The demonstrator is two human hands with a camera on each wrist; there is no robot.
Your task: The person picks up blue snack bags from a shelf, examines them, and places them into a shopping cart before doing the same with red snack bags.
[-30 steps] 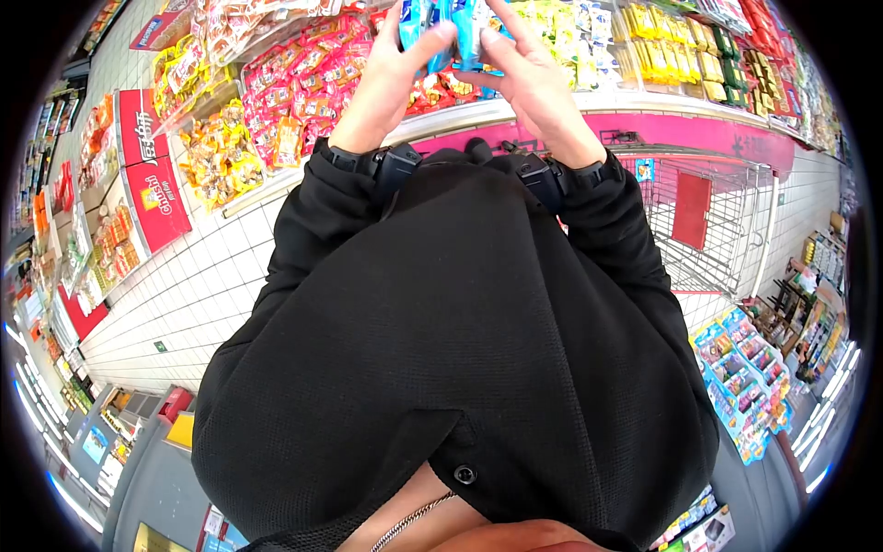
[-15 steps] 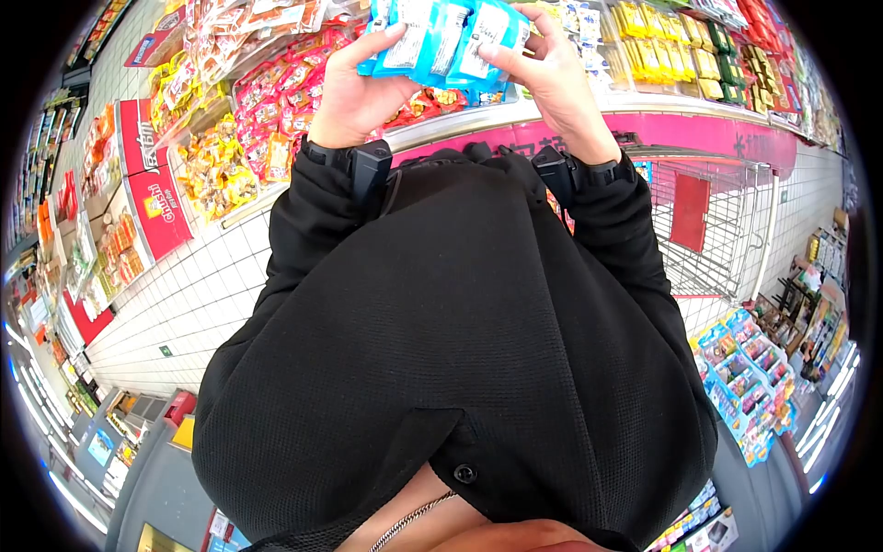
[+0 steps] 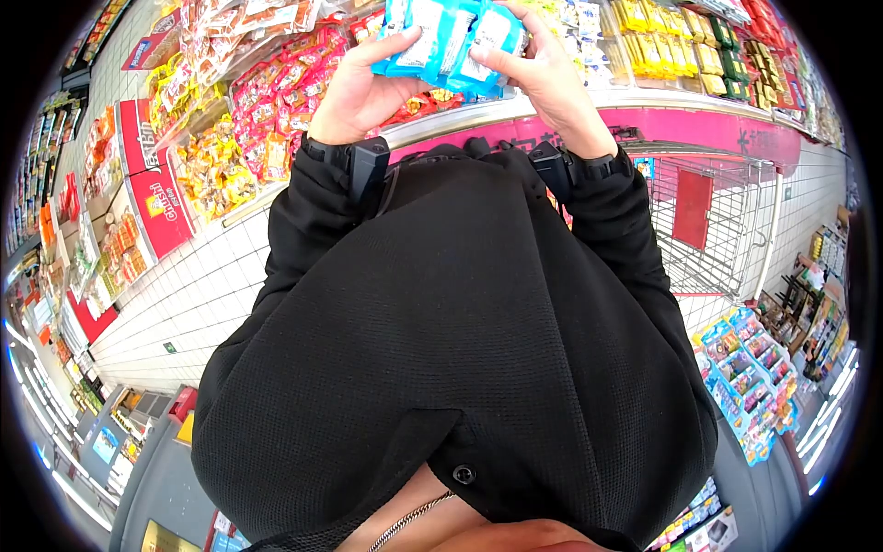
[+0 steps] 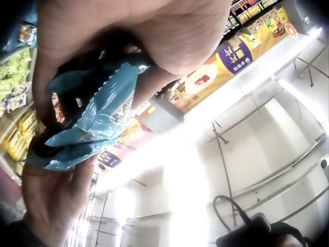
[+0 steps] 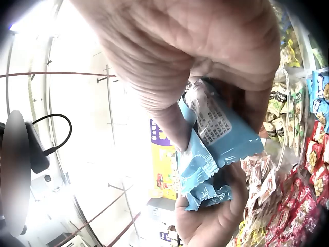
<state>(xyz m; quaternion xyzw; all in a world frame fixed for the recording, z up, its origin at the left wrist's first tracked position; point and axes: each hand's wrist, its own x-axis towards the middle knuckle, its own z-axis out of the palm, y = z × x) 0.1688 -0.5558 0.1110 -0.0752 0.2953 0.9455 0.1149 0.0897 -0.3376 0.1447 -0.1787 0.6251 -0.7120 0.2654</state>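
Several blue candy packets (image 3: 451, 41) with white printed label panels are held bunched together between both hands, in front of the chest at the top of the head view. My left hand (image 3: 363, 92) grips them from the left, thumb over the near face and fingers behind. On the other side my right hand (image 3: 556, 83) pinches the packets, its thumb lying across a label. In the left wrist view crimped edges of the blue packets (image 4: 100, 118) stick out below the palm. A white label shows on a blue packet (image 5: 216, 126) in the right wrist view.
Bins of red-wrapped candy (image 3: 276, 106) and yellow-wrapped candy (image 3: 216, 161) lie beyond the left hand. Yellow packets (image 3: 653, 41) fill a bin to the right. A pink shelf edge (image 3: 690, 129) runs across the front, with a wire shopping cart (image 3: 727, 221) at the right.
Both hands have come down and nearer the body with the blue packets, tilting them so their labels show. Over the last half second the packets have shifted only slightly.
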